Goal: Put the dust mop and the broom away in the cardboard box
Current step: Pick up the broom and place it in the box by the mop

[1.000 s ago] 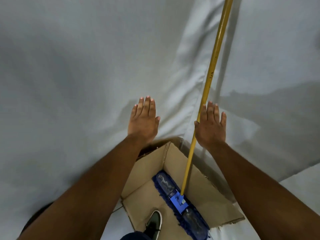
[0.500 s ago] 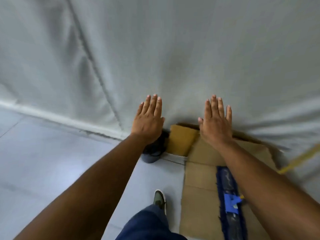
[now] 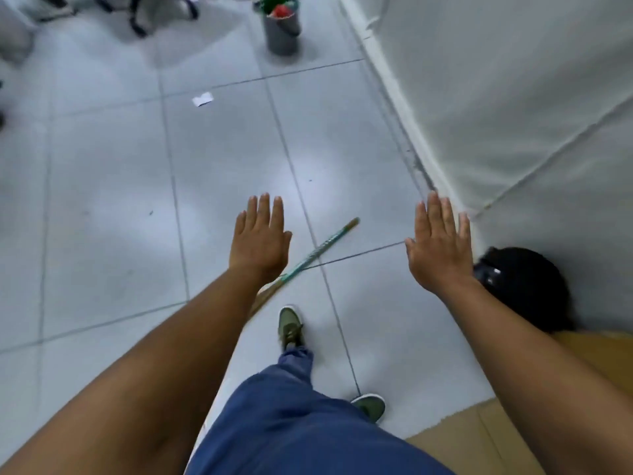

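The broom's handle, green-striped with a bare wooden end, lies slantwise on the grey floor tiles; its lower part runs under my left forearm and its head is hidden. My left hand hovers flat and open just above the handle, holding nothing. My right hand is also held out flat and empty, near the white draped wall. Only flaps of the cardboard box show at the bottom right, behind my right arm. The dust mop is out of view.
A black rounded object sits against the white sheet wall beside the box. A grey bucket with red and green items stands far ahead, chair legs to its left, a paper scrap on the tiles. My feet stand mid-floor.
The view has swung left, away from the box with the dust mop in it, toward the open floor. The broom handle has come into view under my left hand. Both hands stay empty.
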`<action>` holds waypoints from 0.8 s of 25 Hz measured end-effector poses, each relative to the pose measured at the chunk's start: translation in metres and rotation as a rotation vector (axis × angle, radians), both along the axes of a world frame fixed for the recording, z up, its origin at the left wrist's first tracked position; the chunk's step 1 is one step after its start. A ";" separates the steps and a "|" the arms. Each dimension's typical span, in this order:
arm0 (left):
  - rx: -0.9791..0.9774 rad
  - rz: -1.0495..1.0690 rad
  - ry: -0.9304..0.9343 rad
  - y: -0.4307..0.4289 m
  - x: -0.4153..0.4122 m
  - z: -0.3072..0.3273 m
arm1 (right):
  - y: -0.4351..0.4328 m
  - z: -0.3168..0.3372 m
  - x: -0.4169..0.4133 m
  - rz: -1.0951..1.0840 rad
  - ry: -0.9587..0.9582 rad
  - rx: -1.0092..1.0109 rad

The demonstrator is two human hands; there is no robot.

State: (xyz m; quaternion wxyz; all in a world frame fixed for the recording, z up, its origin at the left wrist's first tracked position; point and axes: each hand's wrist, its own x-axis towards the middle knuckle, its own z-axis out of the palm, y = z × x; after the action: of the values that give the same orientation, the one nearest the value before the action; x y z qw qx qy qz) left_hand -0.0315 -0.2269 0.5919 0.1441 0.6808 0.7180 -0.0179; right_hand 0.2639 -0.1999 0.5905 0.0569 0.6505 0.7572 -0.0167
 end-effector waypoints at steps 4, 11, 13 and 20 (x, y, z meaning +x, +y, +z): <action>-0.112 0.229 0.029 -0.025 -0.115 -0.037 | 0.036 -0.045 -0.092 0.196 -0.055 -0.154; -0.274 0.365 -0.074 -0.015 -0.158 -0.126 | 0.090 -0.125 -0.174 0.241 -0.037 -0.314; -0.319 0.354 -0.122 -0.004 -0.140 -0.155 | 0.108 -0.157 -0.175 0.299 -0.085 -0.374; -0.346 0.345 -0.071 0.068 -0.085 -0.386 | 0.188 -0.403 -0.181 0.563 -0.101 -0.510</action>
State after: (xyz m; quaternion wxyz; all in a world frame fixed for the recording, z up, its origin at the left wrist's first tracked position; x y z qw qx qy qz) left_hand -0.1160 -0.1585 0.2056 0.2848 0.5134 0.8043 -0.0917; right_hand 0.0832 -0.0121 0.1871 0.2564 0.3820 0.8740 -0.1561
